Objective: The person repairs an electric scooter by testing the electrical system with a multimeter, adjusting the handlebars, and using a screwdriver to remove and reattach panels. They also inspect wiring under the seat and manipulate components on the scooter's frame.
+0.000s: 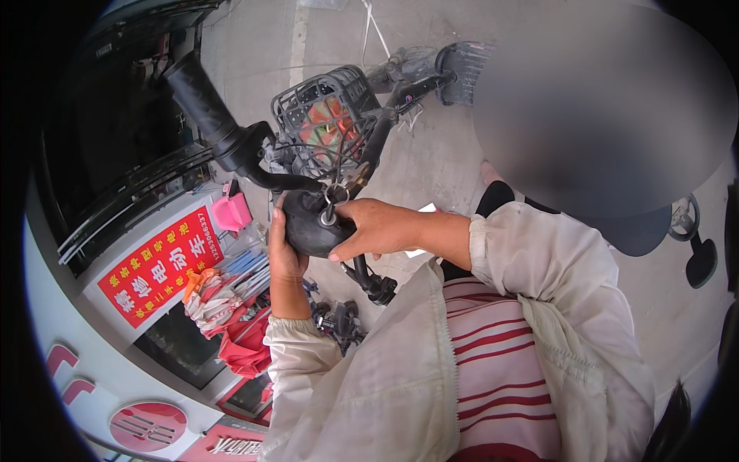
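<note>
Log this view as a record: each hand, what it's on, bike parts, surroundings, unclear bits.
left_hand: left hand holds left side of black dome
right_hand: right hand holds dome's right side, near key ring
handlebar: black grip toward upper left
basket: black wire basket, red-and-green item inside
surroundings: pink dustpan, red sign, both on the left
unclear: fingertips partly hidden; upper right blurred

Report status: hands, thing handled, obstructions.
Left hand against left side of black housing. Right hand on its right. Keys close above right hand. Nothing visibly blocking.
</note>
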Demonstrator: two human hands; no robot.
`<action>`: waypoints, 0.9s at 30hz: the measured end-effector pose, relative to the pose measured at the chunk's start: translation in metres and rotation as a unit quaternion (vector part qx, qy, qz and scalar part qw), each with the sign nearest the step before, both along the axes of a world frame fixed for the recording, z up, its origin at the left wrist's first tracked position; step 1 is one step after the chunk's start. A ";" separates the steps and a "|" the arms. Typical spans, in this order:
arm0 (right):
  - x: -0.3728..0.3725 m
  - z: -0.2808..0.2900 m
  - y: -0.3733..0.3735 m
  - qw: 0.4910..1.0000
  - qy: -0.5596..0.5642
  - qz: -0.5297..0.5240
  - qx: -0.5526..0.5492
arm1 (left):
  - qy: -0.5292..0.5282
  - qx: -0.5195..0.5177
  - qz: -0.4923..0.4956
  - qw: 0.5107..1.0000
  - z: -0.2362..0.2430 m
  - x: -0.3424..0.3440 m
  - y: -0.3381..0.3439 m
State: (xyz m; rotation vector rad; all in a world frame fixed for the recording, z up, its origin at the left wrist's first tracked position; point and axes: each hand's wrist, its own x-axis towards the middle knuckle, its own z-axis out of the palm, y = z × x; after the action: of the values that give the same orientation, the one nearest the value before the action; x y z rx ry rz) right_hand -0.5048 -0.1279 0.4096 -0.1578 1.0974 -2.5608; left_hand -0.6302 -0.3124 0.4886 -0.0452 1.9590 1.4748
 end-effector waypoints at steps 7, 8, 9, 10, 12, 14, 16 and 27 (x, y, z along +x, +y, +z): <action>-0.019 0.012 -0.001 0.992 -0.082 0.094 0.007 | 0.034 0.024 -0.037 0.998 0.000 0.002 0.006; -0.018 0.014 0.000 0.992 -0.081 0.094 0.009 | 0.038 0.019 -0.034 0.999 0.003 0.004 0.008; -0.016 0.018 0.001 0.994 -0.078 0.078 0.018 | 0.041 0.015 -0.031 0.999 0.005 0.003 0.009; -0.013 0.023 0.000 0.995 -0.075 0.064 0.025 | 0.034 0.019 -0.026 0.999 0.006 0.002 0.006; -0.012 0.024 -0.002 0.994 -0.075 0.054 0.063 | 0.034 0.028 -0.028 0.999 0.004 -0.001 0.003; -0.015 0.012 -0.011 0.994 -0.054 0.040 0.085 | 0.032 0.030 -0.025 0.999 0.005 -0.002 0.001; -0.015 0.025 -0.004 0.987 -0.080 0.056 0.130 | 0.027 0.035 -0.026 0.999 0.003 -0.004 -0.004; -0.017 0.037 -0.001 0.991 -0.111 0.041 0.062 | -0.005 0.065 -0.050 0.997 0.004 -0.009 -0.002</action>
State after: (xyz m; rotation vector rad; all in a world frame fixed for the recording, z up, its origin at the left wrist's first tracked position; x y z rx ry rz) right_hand -0.5223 -0.1285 0.4461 0.1097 1.1357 -2.3617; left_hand -0.6391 -0.3144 0.4930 0.1022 1.8250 1.5295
